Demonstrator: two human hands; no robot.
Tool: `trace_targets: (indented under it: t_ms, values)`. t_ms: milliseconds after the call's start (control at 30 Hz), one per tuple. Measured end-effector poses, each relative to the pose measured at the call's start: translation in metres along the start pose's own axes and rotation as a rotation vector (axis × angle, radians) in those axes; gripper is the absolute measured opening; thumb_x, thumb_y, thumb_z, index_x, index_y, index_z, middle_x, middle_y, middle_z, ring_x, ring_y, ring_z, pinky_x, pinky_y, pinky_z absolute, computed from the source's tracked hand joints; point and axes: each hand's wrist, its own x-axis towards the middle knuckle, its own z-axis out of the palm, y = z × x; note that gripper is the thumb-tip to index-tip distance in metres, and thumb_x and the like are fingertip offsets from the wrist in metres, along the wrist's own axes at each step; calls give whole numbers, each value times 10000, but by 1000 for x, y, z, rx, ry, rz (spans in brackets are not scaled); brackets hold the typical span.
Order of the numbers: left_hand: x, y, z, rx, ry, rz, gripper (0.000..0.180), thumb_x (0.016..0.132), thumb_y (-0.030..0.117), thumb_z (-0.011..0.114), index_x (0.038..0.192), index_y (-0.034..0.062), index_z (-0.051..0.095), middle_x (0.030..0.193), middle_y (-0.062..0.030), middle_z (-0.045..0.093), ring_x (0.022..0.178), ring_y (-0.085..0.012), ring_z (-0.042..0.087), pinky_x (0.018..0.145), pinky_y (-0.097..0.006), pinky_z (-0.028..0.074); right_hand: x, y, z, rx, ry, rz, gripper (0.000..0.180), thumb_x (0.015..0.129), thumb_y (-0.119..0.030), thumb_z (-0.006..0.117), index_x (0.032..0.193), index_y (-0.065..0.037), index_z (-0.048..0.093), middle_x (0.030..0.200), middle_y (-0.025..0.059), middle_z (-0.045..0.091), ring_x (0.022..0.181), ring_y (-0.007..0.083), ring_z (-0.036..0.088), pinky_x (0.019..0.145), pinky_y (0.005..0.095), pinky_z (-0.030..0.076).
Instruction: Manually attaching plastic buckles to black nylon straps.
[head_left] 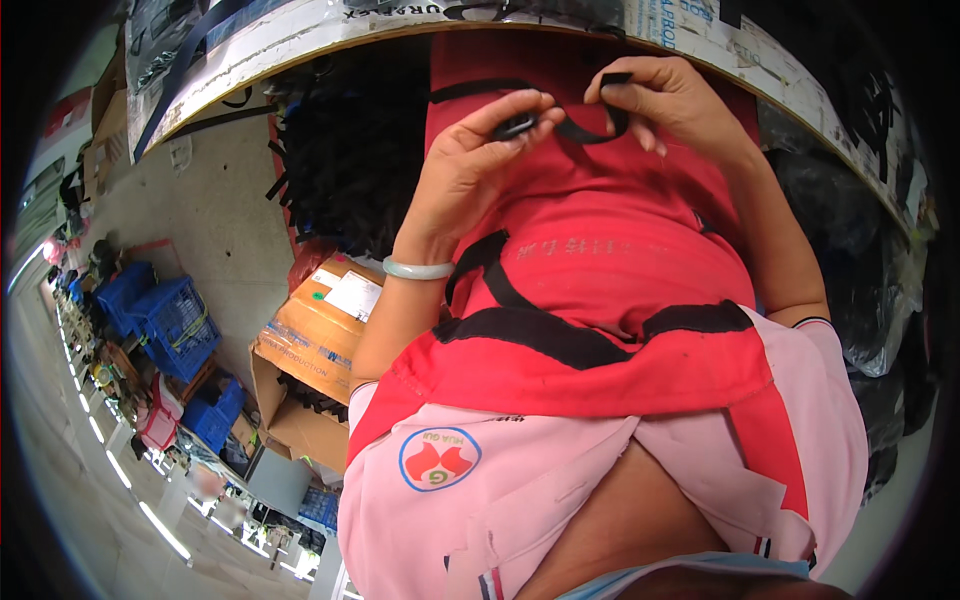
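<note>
Between my two hands runs a black webbing strap [585, 135], curved in a loop over the red apron [600, 240] on my lap. My left hand [475, 150] has its fingers closed round a small black plastic buckle [515, 125], from which the strap comes out. Its exact shape is partly covered by the fingers. The strap's end is pinched between thumb and fingers of my right hand [665, 100]. Another length of the black strap [475, 88] reaches leftward past my left hand across the red cloth.
Just beyond my hands is a worktable edge [400, 32]. A dark heap of black straps [345, 160] lies under it at the left. An open cardboard box [315, 335] stands by my left arm, with blue crates [175, 325] farther left. Black plastic bags [840, 235] lie at the right.
</note>
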Motion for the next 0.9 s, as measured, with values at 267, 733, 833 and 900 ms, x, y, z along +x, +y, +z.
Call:
trace_targets:
  t_ms: [267, 733, 833, 900]
  values:
    - [10, -9, 10, 149, 92, 41, 348, 1030, 243, 441, 1194, -45, 545, 882, -111, 653, 793, -167, 661, 675, -250, 544, -1, 3, 34, 109, -51, 24, 214, 970, -244, 562, 1009, -34, 566, 710, -11, 604, 513, 21, 525, 454, 160, 371]
    - [15, -21, 16, 231, 232, 216, 238, 979, 141, 556, 1112, -36, 644, 936, -94, 680, 747, -118, 644, 696, -226, 513, 10, 23, 34, 577, -72, 64, 190, 972, -234, 567, 926, -52, 594, 741, 9, 622, 470, 3, 430, 397, 156, 292]
    - [15, -22, 19, 335, 262, 236, 227, 963, 102, 576, 1125, -42, 643, 956, -81, 681, 770, -117, 642, 713, -218, 505, 10, 23, 36, 626, -74, 65, 185, 975, -232, 561, 931, -54, 592, 771, 7, 619, 493, 1, 431, 411, 152, 299]
    - [16, -29, 13, 538, 296, 352, 215, 946, 58, 592, 1130, -39, 651, 974, -67, 684, 816, -118, 643, 723, -212, 494, 11, 26, 37, 665, -61, 69, 182, 976, -230, 560, 933, -56, 592, 784, 5, 614, 507, 0, 433, 421, 150, 302]
